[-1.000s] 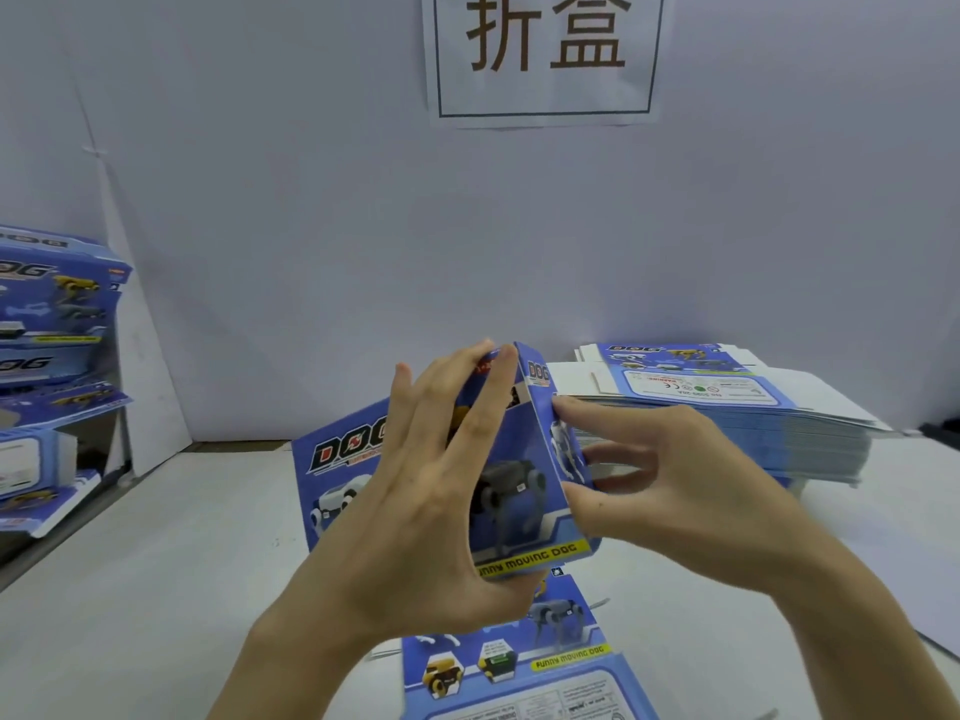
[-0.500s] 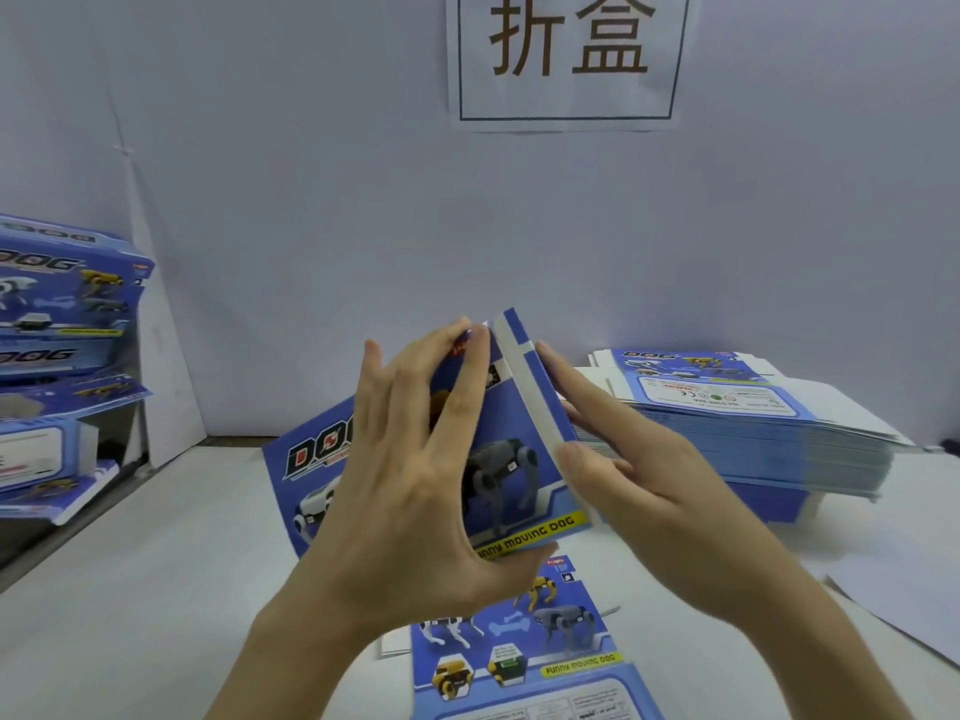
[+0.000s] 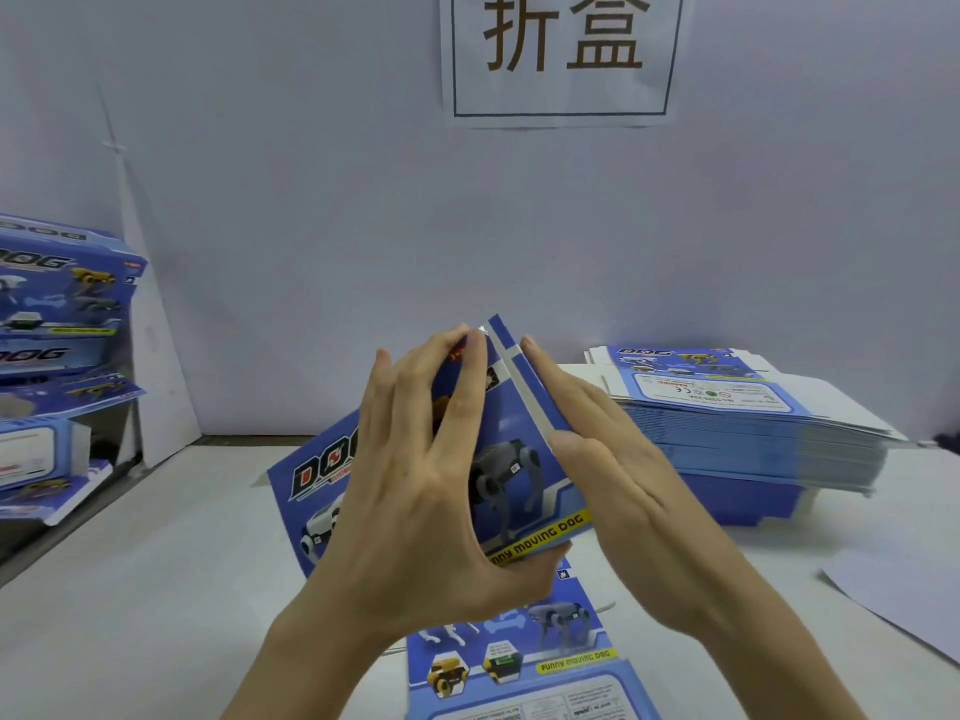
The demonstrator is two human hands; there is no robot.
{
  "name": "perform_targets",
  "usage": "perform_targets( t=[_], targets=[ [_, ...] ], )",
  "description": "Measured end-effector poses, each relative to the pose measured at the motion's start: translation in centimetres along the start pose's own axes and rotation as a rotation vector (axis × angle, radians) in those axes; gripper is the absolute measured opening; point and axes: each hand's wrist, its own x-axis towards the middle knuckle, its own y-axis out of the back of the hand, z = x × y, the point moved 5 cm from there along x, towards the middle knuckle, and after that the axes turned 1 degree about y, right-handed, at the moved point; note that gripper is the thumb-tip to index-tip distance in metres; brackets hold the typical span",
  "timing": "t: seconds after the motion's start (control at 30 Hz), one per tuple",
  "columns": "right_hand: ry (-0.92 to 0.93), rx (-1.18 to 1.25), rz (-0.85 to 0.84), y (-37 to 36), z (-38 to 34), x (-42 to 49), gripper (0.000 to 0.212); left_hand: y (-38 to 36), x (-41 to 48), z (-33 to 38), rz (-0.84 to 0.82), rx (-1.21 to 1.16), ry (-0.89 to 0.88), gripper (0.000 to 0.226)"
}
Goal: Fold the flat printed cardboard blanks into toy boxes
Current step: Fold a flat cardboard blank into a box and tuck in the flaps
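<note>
Cardboard blank (image 3: 519, 491) "FUNNY MOVING DOG", pinched by left hand (image 3: 415, 511), flat right hand (image 3: 623, 485) against flap (image 3: 525, 389).

We hold a blank (image 3: 519, 459) above the middle of the surface (image 3: 156, 589), our left hand (image 3: 415, 511) on its near face with the thumb under its lower edge, our right hand (image 3: 623, 485) flat against its right side. Beneath our hands a second blank (image 3: 519, 667) lies on the surface. A stack of blanks (image 3: 753, 439) sits to the right, a loose sheet (image 3: 893, 600) before it. At far left stand folded boxes (image 3: 52, 330). A sign (image 3: 561, 54) hangs on the wall (image 3: 311, 200) behind.
</note>
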Motion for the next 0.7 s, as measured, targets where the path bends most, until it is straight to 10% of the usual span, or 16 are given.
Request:
perform_targets(
  t=[0.7],
  targets=[
    [0.161, 0.095, 0.060, 0.0, -0.1, -0.4, 0.069, 0.1, 0.0, 0.0, -0.050, 0.036, -0.065, 0.115]
  ],
)
